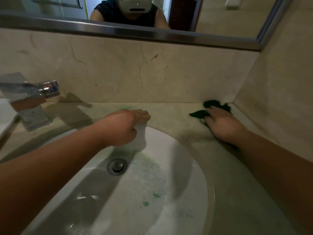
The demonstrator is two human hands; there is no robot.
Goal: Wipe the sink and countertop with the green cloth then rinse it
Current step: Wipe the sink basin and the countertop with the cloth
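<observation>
— Green cloth [214,107], where is it?
— Bunched in the far right corner of the countertop [169,119], under the flat, spread fingers of the right hand [220,123].
— And the left hand [126,127]?
— Fingers together, resting on the sink [194,175] rim, holding nothing.

Dim, warm indoor light is falling from above, leaving the scene murky. The tap [32,102] is throwing a long dark shadow across the counter [169,116]. Soft glare is showing in the wet sink [194,184]. The wide lens is bending the mirror frame [135,33], and the edges are looking soft.
</observation>
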